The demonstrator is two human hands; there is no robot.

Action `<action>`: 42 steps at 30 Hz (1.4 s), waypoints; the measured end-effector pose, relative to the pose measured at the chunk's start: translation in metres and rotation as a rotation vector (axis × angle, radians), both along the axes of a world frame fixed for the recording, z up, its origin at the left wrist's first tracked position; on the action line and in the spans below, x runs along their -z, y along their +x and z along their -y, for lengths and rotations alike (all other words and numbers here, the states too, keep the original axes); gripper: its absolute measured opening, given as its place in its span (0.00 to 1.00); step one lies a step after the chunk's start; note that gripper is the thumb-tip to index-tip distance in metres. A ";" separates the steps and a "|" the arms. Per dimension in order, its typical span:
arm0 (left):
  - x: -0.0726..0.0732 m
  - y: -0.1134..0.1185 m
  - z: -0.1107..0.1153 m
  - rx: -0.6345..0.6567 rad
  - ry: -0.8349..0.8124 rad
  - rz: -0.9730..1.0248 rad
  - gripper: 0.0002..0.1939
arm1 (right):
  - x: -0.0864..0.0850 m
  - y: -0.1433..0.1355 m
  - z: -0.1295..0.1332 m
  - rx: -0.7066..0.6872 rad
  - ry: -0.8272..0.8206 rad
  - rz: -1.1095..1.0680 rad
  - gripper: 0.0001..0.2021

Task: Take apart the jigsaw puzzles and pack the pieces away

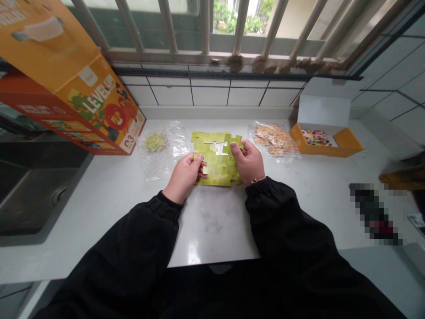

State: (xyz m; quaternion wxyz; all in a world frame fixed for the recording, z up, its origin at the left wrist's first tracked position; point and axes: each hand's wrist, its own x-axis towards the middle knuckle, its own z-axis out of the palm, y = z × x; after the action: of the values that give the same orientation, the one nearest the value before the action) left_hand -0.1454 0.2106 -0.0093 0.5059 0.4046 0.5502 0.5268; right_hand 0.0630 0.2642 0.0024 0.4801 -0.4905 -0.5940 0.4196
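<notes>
A yellow-green jigsaw puzzle (217, 166) lies on the white counter between my hands, its pieces joined around a gap near the upper middle. My left hand (186, 173) is at its left edge, thumb and fingers closed together; whether a loose piece is between them is too small to tell. On the right side, my right hand (248, 161) pinches the puzzle's edge near the top right corner, thumb on top. A clear bag with green pieces (155, 141) lies to the left, and a bag of orange pieces (274, 138) to the right.
A large orange box (99, 106) stands at the back left beside a dark sink (29, 190). An open small orange box (327, 144) with cards sits at the back right. A blurred dark object (375, 215) lies at the right. A barred window is behind the counter (215, 226).
</notes>
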 end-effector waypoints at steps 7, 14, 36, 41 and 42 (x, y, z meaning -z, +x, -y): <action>-0.008 0.008 0.009 0.225 -0.058 0.123 0.28 | 0.006 0.004 -0.007 0.140 0.043 0.127 0.24; -0.011 0.007 0.010 0.243 -0.042 -0.093 0.26 | 0.013 -0.001 -0.006 0.005 0.119 0.067 0.24; -0.017 0.006 0.012 0.219 0.106 0.019 0.23 | 0.017 0.000 -0.014 -0.013 -0.011 0.016 0.16; -0.005 0.007 0.001 0.098 -0.096 0.138 0.12 | 0.010 0.000 -0.012 0.140 0.087 -0.144 0.19; -0.004 0.007 0.000 0.088 -0.122 0.149 0.11 | 0.010 0.000 -0.012 0.167 0.107 -0.161 0.19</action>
State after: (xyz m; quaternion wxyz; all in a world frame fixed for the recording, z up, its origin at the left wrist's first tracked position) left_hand -0.1379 0.2103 -0.0048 0.5919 0.3565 0.5237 0.4983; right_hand 0.0627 0.2762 -0.0072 0.5849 -0.4769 -0.5320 0.3840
